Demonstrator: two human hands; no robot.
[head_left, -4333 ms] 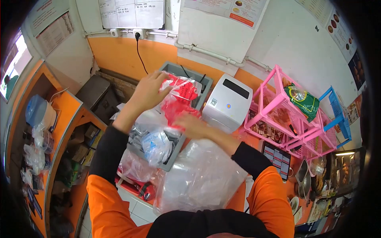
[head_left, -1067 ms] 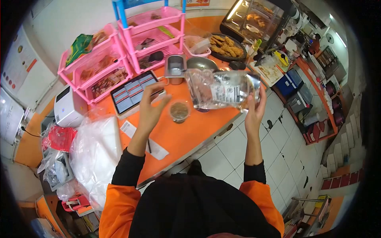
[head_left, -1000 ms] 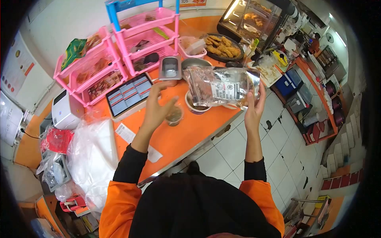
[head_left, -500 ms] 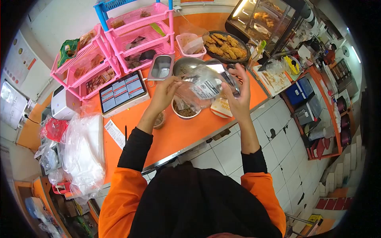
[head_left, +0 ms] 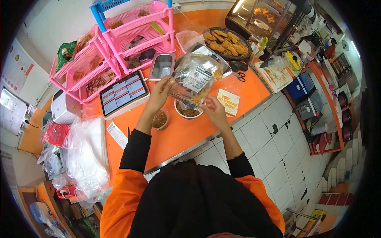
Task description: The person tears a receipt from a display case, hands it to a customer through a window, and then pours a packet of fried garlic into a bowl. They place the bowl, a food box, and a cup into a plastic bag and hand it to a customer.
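Note:
A clear plastic pouch (head_left: 197,79) with a printed label hangs stretched between my two hands. My left hand (head_left: 159,93) pinches its left edge, and my right hand (head_left: 213,110) grips its lower right corner. Under the pouch stands a white bowl (head_left: 188,114) of brown food, partly covered from sight. Left of it, close to my left forearm, is a small clear cup (head_left: 160,119) of brown contents. A white box lid (head_left: 228,102) with yellow lettering lies to the right of my right hand.
A steel container (head_left: 162,66) and a tablet (head_left: 124,93) stand behind on the orange counter (head_left: 174,139). Fried pieces fill a black tray (head_left: 229,44); scissors (head_left: 240,76) lie in front. Pink racks (head_left: 137,37) rise at the back left, plastic bags (head_left: 85,154) below.
My right hand has come down and left from its raised, spread pose and now grips the pouch's corner. The pouch is now spread and turned, its label tilted, and the box lid is uncovered.

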